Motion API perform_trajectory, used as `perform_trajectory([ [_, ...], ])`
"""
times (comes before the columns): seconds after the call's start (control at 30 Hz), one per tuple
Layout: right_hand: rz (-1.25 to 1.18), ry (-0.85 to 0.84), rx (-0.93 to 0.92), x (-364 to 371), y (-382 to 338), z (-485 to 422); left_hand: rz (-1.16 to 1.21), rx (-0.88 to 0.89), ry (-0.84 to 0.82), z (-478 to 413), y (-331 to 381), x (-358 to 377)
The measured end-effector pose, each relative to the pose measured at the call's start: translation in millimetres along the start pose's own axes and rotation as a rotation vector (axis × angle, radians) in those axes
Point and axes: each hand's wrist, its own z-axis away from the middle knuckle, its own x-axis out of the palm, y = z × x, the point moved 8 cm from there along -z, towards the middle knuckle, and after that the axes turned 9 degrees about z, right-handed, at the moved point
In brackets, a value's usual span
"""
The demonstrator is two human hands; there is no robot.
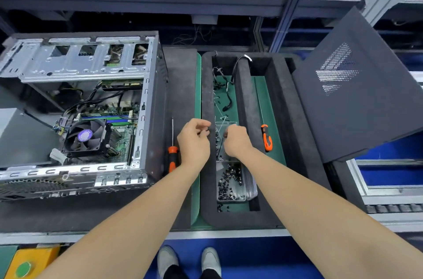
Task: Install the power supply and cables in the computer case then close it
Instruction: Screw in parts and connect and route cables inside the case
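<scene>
Both hands are low over the foam tray [207, 86], and the key detail is hidden. The left hand [194, 139] has its fingers curled in tight toward the thumb, but whether anything sits in that pinch I cannot tell. The right hand [237, 141] is knuckles-up over the far end of the clear screw box [245, 185], its fingertips tucked under, so its grip can't be read either. The near compartment shows a heap of dark screws [229, 178], too small to tell apart. The computer case [91, 100] lies open on the dark mat [178, 77] to the left, with the fan [84, 136] and a tangle of wiring showing inside. Its left end runs out of frame, and the grey power supply [16, 134] sits there, cut off by the edge. Loose black cables [225, 93] trail in the tray's far left compartment, one draped over the divider. The side panel [357, 86] leans off the case, against the tray's right side, its right corner clipped by the frame. One orange-handled screwdriver [172, 157] lies in the narrow strip between case and tray, its handle partly behind the left wrist. The other screwdriver [266, 139] lies in the right compartment on green matting, with bare room beyond it — far more than the tight strip by the case wall.
</scene>
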Motion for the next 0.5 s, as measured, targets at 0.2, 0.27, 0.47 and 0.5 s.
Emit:
perform_trajectory([
  [0.2,-0.038,0.016,0.026,9.7,-1.0,-20.5,0.108,-0.078,0.058,-1.5,-10.4,2.8],
  [0.27,-0.017,0.015,0.015,14.8,-3.2,-23.9,0.128,-0.092,0.055,-1.9,-13.3,4.1],
  [0.47,-0.023,0.004,-0.033,14.6,-7.0,-26.4,0.087,-0.062,0.014,-3.0,-12.8,5.4],
  [0.5,-0.041,0.008,-0.027,12.6,-6.3,-25.7,0.082,-0.061,0.009,-3.1,-12.4,5.7],
])
